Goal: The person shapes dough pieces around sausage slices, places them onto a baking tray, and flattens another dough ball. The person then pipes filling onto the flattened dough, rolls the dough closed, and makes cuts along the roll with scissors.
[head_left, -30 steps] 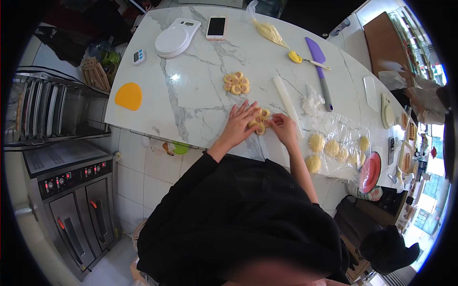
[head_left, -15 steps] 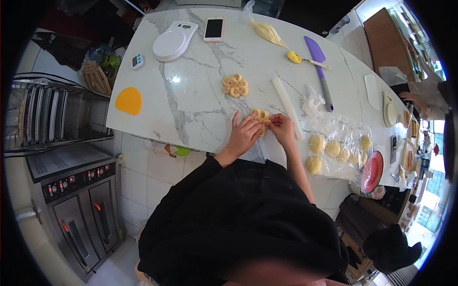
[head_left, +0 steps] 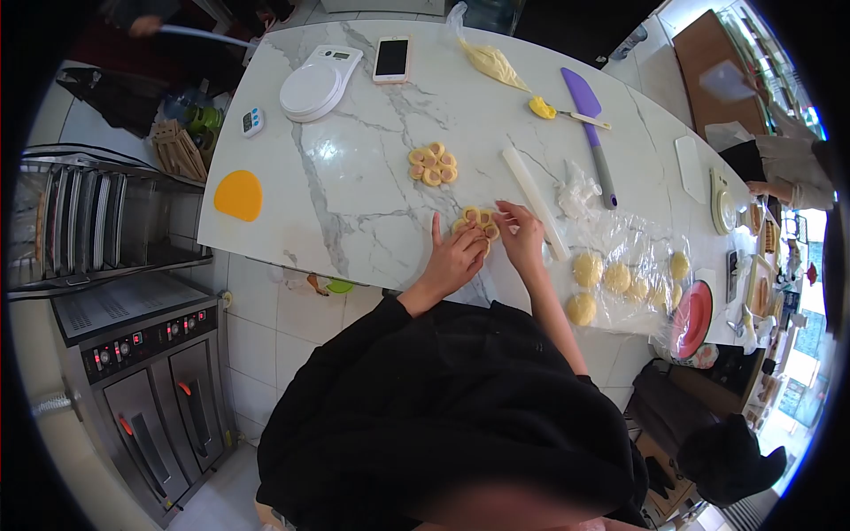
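Note:
On the marble table, my left hand rests with its fingertips on the near left part of a flower-shaped dough piece, thumb held apart. My right hand is at the right edge of the same piece, its fingers slightly parted and curved, with nothing visible between them. Pinkish round centres sit in the dough's petals, and the left fingers cover part of it. Farther back lies another dough flower. A long white bar lies just right of my right hand.
Dough balls lie under clear plastic at the right, beside a red dish. Farther back are a purple spatula, a piping bag, a phone and a scale. Another person's arm shows at the far right.
My left fingers have drawn in closer over the dough flower. My right hand has opened slightly and lifted back from its edge. The view has shifted a little.

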Demonstrator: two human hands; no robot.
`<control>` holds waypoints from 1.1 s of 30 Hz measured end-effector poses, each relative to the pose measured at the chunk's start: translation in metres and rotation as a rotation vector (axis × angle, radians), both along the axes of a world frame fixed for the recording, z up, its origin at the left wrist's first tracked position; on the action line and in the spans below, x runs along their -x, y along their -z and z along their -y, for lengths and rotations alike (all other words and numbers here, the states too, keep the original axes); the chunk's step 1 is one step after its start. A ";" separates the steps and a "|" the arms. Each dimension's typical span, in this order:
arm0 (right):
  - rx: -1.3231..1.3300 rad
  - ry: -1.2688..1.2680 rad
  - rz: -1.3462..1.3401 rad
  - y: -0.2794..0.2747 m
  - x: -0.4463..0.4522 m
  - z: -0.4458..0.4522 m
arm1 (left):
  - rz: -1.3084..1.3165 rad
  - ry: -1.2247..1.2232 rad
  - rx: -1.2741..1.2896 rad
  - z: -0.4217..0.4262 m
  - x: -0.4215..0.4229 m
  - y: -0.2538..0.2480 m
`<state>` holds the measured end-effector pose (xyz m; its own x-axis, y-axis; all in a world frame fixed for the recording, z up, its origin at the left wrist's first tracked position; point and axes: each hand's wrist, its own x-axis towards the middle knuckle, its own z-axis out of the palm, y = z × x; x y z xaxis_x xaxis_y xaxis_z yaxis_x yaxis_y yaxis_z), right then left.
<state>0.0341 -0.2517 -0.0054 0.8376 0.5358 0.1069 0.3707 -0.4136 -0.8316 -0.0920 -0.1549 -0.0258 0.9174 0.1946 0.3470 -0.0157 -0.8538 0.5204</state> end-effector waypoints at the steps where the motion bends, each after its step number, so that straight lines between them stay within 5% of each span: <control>1: -0.041 -0.044 -0.008 0.004 0.000 -0.002 | 0.004 -0.003 -0.003 0.000 0.000 -0.001; 17: 0.040 0.031 0.117 0.021 0.009 0.001 | -0.173 -0.112 -0.095 -0.003 -0.007 -0.011; 22: -0.022 0.080 -0.042 -0.007 0.009 -0.012 | -0.169 -0.193 0.183 -0.007 -0.007 -0.023; 25: -0.003 -0.090 0.216 -0.005 0.006 -0.027 | -0.065 -0.276 0.289 -0.024 -0.017 -0.048; 26: 0.061 -0.185 0.117 -0.003 0.008 -0.031 | -0.010 -0.290 0.309 -0.026 -0.023 -0.051; 29: 0.200 -0.389 0.441 0.025 0.015 -0.042 | 0.128 -0.136 0.244 -0.024 -0.041 -0.053; 33: 0.640 -0.259 0.905 0.053 0.023 -0.054 | 0.214 -0.139 0.192 -0.004 -0.065 -0.005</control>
<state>0.0115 -0.1973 -0.0587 0.4479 0.8554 0.2603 0.8637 -0.4892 0.1215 -0.0273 -0.1511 -0.0204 0.7875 0.3936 0.4743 -0.0326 -0.7418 0.6698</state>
